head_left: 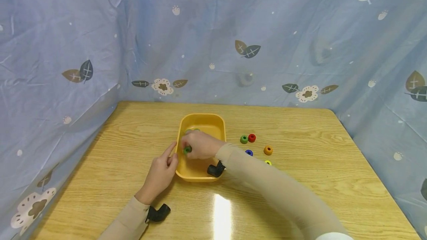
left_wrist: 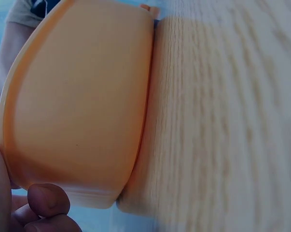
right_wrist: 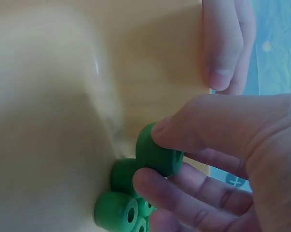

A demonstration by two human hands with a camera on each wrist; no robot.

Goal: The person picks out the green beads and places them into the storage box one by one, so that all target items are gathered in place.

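An orange-yellow rectangular tray [head_left: 202, 179] stands on the table. Over its left part, my right hand [head_left: 201, 144] pinches a green bead [right_wrist: 155, 152] with a hole through it, between thumb and fingers. Below that bead, several more green beads [right_wrist: 117, 211] lie together against the tray wall in the right wrist view; fingers partly cover them. My left hand [head_left: 160, 173] touches the tray's left side with index finger and thumb. The left wrist view shows the tray's outer wall [left_wrist: 82, 96] and the left fingers [left_wrist: 48, 199] at its edge.
Right of the tray lie a green bead [head_left: 244, 139], a red bead [head_left: 252, 138], a blue bead [head_left: 249, 152], an orange bead [head_left: 268, 150] and a yellow bead [head_left: 268, 162], the last partly behind the right sleeve [head_left: 273, 184]. A patterned blue curtain [head_left: 207, 40] backs the wooden table [head_left: 143, 125].
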